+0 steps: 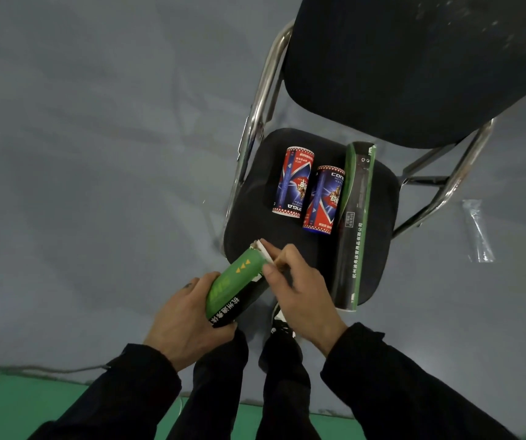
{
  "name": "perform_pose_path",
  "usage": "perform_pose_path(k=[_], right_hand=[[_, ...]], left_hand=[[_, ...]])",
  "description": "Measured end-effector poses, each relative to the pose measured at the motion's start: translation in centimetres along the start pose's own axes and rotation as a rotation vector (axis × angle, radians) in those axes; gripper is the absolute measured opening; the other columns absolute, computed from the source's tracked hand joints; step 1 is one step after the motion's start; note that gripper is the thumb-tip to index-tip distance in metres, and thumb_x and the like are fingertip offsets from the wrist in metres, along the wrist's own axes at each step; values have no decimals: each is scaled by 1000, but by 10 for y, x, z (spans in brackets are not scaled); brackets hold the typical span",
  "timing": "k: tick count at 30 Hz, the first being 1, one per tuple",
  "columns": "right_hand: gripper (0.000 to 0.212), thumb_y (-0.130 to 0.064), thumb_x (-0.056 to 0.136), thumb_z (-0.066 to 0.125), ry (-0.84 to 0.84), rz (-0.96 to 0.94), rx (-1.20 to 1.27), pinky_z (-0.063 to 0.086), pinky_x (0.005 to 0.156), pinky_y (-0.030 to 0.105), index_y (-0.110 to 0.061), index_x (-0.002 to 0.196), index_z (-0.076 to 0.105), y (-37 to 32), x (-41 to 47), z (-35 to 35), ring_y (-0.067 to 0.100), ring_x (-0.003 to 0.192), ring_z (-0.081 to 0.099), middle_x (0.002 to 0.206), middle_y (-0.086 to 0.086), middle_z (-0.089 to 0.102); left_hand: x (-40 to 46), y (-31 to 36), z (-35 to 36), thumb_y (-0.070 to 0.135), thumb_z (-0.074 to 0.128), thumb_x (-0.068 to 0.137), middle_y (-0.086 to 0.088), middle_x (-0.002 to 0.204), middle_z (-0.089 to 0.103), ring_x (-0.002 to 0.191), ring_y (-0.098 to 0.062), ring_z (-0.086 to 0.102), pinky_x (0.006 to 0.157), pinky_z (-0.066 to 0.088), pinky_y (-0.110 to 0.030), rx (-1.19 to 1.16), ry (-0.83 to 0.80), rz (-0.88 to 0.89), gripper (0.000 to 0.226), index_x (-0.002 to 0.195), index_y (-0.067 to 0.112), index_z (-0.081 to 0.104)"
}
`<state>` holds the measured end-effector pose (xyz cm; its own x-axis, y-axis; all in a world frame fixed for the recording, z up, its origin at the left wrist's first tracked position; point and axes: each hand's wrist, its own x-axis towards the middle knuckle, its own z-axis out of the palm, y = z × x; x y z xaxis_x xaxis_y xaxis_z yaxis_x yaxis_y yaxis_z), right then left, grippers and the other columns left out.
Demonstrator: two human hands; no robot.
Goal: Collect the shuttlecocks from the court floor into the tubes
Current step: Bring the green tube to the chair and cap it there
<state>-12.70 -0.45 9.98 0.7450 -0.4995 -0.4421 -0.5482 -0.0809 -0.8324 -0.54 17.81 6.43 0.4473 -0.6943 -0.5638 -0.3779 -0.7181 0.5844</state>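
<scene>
A white feathered shuttlecock (266,254) sits at the open mouth of a green-and-black cardboard tube (234,289), partly inside it, its feathers sticking out at the upper end. The right hand (300,295) pinches the shuttlecock, thumb and fingers (269,270) closed on it right at the tube's rim. The left hand (188,322) wraps around the lower part of the same tube, fingers curled round it, holding it tilted up toward the chair. How many shuttlecocks lie deeper in the tube cannot be told.

Just beyond the hands stands a black padded folding chair with a chrome frame (249,198). On its seat lie two short red-and-blue printed tubes (293,182) side by side, and beside them to the right a long dark tube with green stripes (355,223), its far end open; their contents are hidden. The chair stands on a grey court floor (96,154), with a green floor strip (17,404) nearest the person's dark-trousered legs.
</scene>
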Motion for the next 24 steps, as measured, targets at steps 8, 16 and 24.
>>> perform_pose_path(k=[8,16,24], right_hand=[[60,-39,94,55,-29,-91,-8,42,113,36,-31,151,37,3,12,-10,5,140,41,153,-7,42],[56,-41,98,59,-207,-15,-40,43,113,40,-46,149,36,9,6,-20,0,133,46,148,-20,45],[47,-63,99,41,-346,176,-2,38,114,35,-49,144,39,10,12,-10,5,137,42,148,-10,41]], left_hand=[[10,10,-9,65,67,65,19,111,54,95,-4,54,81,48,-24,24,-41,132,82,139,45,38],[12,12,-10,64,67,64,20,105,52,90,-7,54,79,52,-30,133,-100,145,79,136,46,39],[5,11,2,66,59,62,17,104,53,93,-11,55,78,54,-35,192,-97,29,81,138,46,39]])
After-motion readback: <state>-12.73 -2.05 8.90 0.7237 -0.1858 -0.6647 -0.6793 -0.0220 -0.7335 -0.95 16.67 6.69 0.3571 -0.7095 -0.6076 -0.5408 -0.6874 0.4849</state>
